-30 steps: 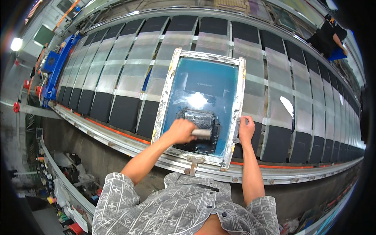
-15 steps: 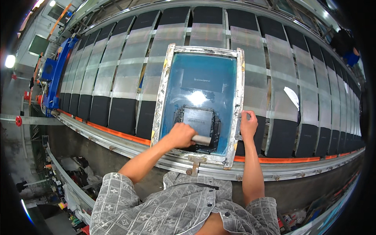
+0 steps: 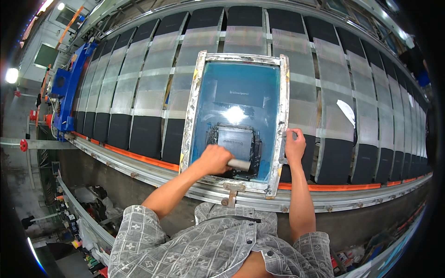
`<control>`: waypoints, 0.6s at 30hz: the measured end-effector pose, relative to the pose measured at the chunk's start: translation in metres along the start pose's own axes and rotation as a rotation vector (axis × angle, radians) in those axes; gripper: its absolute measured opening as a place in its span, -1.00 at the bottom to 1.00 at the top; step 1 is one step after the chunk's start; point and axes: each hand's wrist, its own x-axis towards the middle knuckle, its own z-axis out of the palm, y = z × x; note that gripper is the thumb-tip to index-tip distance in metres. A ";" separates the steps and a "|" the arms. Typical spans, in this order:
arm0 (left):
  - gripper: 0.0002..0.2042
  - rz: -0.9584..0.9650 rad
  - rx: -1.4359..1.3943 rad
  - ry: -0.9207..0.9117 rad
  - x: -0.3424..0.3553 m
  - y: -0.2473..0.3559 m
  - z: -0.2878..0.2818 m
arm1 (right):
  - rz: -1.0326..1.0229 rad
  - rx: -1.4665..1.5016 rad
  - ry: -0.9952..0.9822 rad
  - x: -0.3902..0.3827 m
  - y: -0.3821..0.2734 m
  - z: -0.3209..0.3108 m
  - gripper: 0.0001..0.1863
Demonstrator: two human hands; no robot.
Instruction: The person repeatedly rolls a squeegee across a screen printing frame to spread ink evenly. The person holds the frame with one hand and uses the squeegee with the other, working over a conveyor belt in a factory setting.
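A silkscreen frame (image 3: pixel 192 109) with pale, ink-stained bars lies in front of me, its mesh (image 3: pixel 238 79) blue and glossy. Wrapped round the light handle of a squeegee (image 3: pixel 240 164), my left hand (image 3: pixel 214 159) is at the near part of the mesh. Black ink (image 3: pixel 256 147) surrounds a paler rectangle (image 3: pixel 235 139) with small lettering just beyond that hand. The squeegee's blade is hard to make out against the dark ink. At the frame's right bar, my right hand (image 3: pixel 295 144) is closed with fingertips against its outer edge.
Long boards (image 3: pixel 333 102) with black ends stand side by side along a curved table. An orange strip and a metal rail (image 3: pixel 306 202) edge its near side. A white scrap (image 3: pixel 345 112) lies on a board at right. Blue machinery (image 3: pixel 69 88) stands at left.
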 end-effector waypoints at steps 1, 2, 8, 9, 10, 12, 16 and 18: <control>-0.78 -0.019 0.046 -0.014 0.010 -0.006 -0.011 | -0.002 0.004 0.008 0.000 0.001 0.000 -0.74; -0.77 -0.023 0.070 0.053 0.022 -0.013 -0.021 | -0.001 0.002 0.009 0.000 0.000 0.001 -0.74; -0.73 -0.039 0.098 0.124 0.086 -0.047 -0.058 | -0.056 -0.023 0.013 0.002 0.008 0.002 -0.74; -0.73 -0.042 0.102 0.129 0.086 -0.049 -0.057 | -0.051 -0.027 0.008 0.002 0.004 0.001 -0.74; -0.73 -0.046 0.106 0.136 0.086 -0.049 -0.056 | -0.048 -0.031 0.002 0.001 0.001 0.000 -0.74; -0.72 -0.043 0.101 0.135 0.085 -0.047 -0.058 | -0.023 -0.031 0.000 0.000 0.000 -0.001 -0.74; -0.74 -0.066 0.104 0.134 0.065 -0.036 -0.042 | -0.001 -0.031 -0.016 -0.002 -0.005 -0.003 -0.74; -0.76 -0.078 0.066 0.063 0.031 -0.013 -0.018 | -0.055 -0.003 0.010 -0.001 0.007 0.000 -0.74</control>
